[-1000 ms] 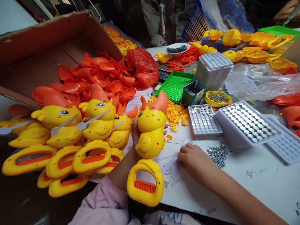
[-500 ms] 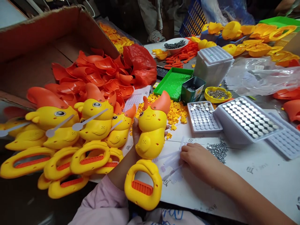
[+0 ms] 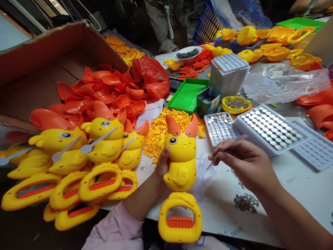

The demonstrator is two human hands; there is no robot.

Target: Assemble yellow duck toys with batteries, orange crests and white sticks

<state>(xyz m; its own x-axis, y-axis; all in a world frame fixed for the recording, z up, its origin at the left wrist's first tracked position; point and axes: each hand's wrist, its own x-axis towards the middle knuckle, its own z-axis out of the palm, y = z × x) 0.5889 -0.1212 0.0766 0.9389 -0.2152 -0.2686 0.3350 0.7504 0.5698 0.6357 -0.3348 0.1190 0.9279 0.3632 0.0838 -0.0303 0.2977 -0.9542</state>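
Observation:
My left hand (image 3: 163, 164) grips a yellow chick toy (image 3: 182, 163) with an orange comb and a looped handle, holding it upright over the table's near edge, its face toward me. My right hand (image 3: 244, 161) hovers just right of the toy, fingers pinched on a thin translucent white stick (image 3: 225, 150) that points toward the toy. More translucent sticks (image 3: 203, 173) lie on the white table below. Small screws (image 3: 246, 202) are scattered near my right wrist.
Finished chick toys (image 3: 85, 156) lie piled at left beside orange shells (image 3: 109, 86) and a cardboard box (image 3: 39, 62). Small yellow parts (image 3: 161, 128), a green tray (image 3: 188, 95), button-cell trays (image 3: 270, 128), a screw dish (image 3: 235, 104) and yellow shells (image 3: 273, 48) fill the back.
My right hand has lifted off the table with a translucent stick pinched in it. The left hand has turned the toy to face me and shifted it right.

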